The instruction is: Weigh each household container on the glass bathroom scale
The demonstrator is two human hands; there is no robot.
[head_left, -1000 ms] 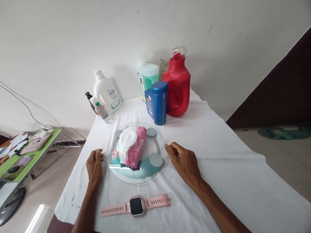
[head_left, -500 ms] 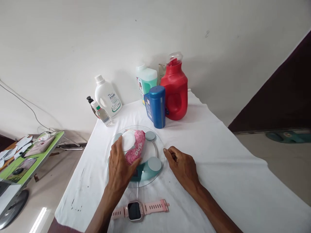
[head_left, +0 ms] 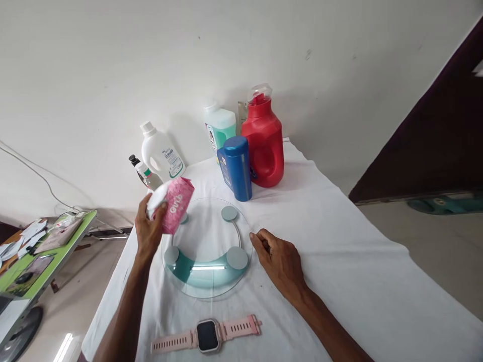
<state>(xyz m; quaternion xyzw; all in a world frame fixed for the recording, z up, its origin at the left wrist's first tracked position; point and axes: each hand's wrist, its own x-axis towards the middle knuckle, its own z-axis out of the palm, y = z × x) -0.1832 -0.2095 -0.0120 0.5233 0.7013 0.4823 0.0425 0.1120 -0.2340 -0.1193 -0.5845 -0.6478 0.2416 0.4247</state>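
My left hand (head_left: 150, 223) grips a pink wet wipes pack (head_left: 178, 203) with a white lid, holding it tilted above the left side of the round glass scale (head_left: 208, 275). The scale lies flat, with a teal band and round grey pads. My right hand (head_left: 279, 259) rests on the cloth at the scale's right rim, its fingers curled in and nothing seen in them. Thumb and rim look very near; I cannot tell if they touch. Nearer to me lies a pink-strapped smartwatch (head_left: 208, 336) with a dark screen.
Along the back of the white-clothed table (head_left: 339, 271) stand a blue bottle (head_left: 238, 168), a red jug (head_left: 266, 138), a green-filled bottle (head_left: 222, 125), a white bottle (head_left: 162, 153) and small bottles (head_left: 149, 176). A green desk (head_left: 49, 256) with papers is at left.
My left hand has taken hold of the wipes pack and lifted it off the scale, up and to the left. My right hand has stayed by the rim.
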